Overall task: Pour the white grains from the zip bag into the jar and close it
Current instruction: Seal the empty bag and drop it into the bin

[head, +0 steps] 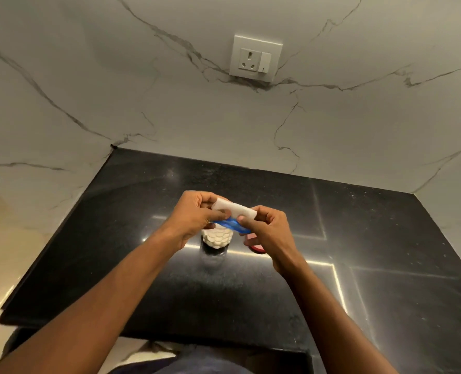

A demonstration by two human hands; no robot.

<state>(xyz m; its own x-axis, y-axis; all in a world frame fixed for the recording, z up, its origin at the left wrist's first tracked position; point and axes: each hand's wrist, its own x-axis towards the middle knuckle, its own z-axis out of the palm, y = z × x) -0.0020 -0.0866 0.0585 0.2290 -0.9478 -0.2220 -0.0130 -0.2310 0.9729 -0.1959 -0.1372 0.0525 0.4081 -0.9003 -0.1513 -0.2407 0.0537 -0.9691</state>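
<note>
Both hands hold a small zip bag (234,209) above the black counter; it is white at the far part and blue along the near edge. My left hand (194,217) pinches its left end, and my right hand (267,228) pinches its right end. Directly under the bag stands a small jar (217,238) with a scale-patterned wall, looking white with grains inside; its mouth is hidden by the bag and my left hand. A red lid (257,248) lies on the counter to the right of the jar, partly hidden by my right hand.
The black speckled counter (251,287) ends at a marble wall behind and at the sides. A white wall socket with a switch (256,59) sits high on the back wall. The counter's near edge (170,338) runs below my forearms.
</note>
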